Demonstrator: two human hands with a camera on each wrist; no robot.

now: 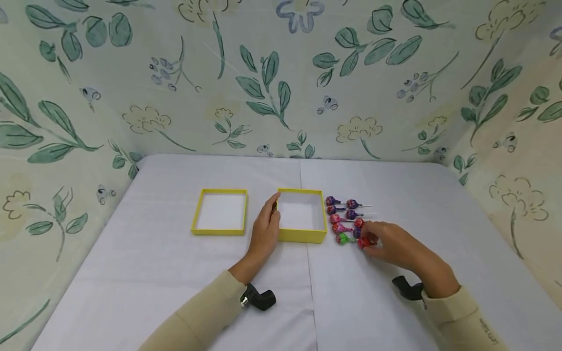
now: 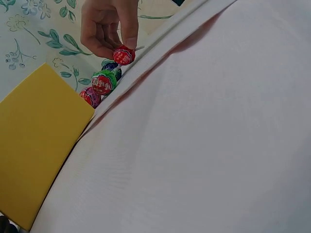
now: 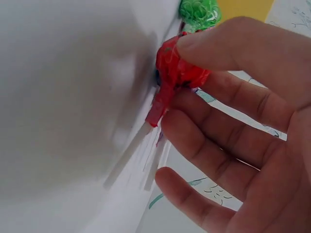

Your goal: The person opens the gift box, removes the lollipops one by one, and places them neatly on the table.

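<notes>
A yellow box [image 1: 303,236] with a white inside stands open-topped at mid-table. My left hand [image 1: 265,225] rests along its left wall, fingers fairly straight. To the right of the box, several wrapped lollipops lie in two columns, among them a green lollipop [image 1: 344,238], pink lollipops [image 1: 337,218] and dark purple lollipops [image 1: 352,204]. My right hand [image 1: 391,243] pinches a red lollipop [image 3: 177,63] at the near end of the right column, thumb on its wrapped ball. Its white stick points away from the green one.
Left of the box lies a shallower yellow tray [image 1: 218,232], also white inside. A white cloth [image 1: 175,292] with a crease covers the table. Floral fabric [image 1: 246,97] hangs behind and at both sides. Black devices [image 1: 262,298] sit at both wrists.
</notes>
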